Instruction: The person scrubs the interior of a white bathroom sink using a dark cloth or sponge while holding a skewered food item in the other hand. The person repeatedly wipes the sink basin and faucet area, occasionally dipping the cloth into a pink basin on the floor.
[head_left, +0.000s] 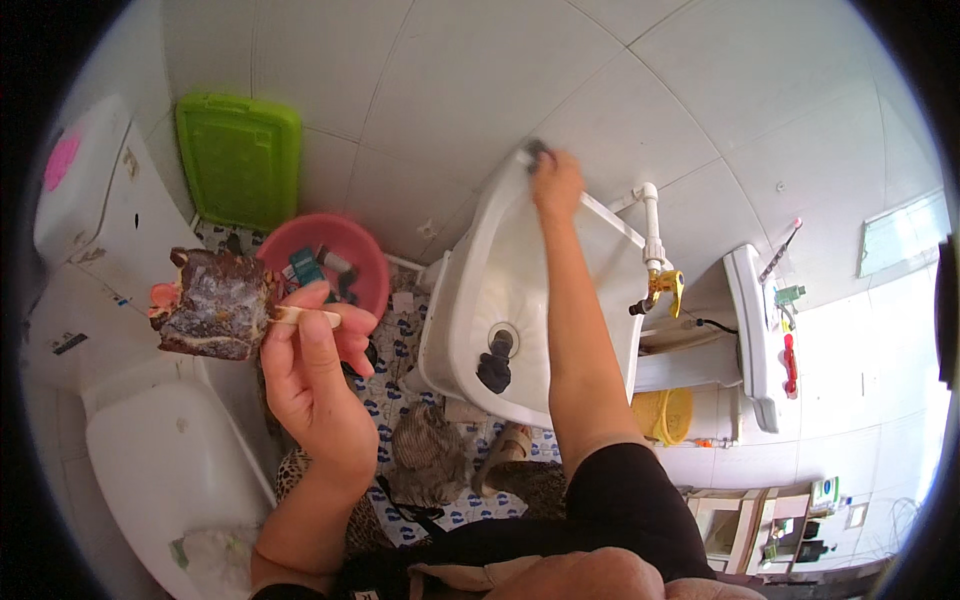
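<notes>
In my left hand (319, 367) a short wooden stick is pinched between thumb and fingers. On it is a bitten, chocolate-coated ice cream bar (217, 304), with a pinkish part at its far left end. My right hand (556, 180) reaches to the back left corner of a white sink basin (510, 262), its fingers closed on a small dark thing, blurred, that looks like a cloth or scrubber. A dark crumpled cloth (495, 367) lies by the drain inside the basin.
A brass tap (664, 289) on a white pipe overhangs the basin's right side. Left stand a pink tub (379, 262) holding packets, a green plastic lid (240, 161) and a white toilet (165, 442). Farther right are a washbasin (750, 322) and a yellow bin (667, 416).
</notes>
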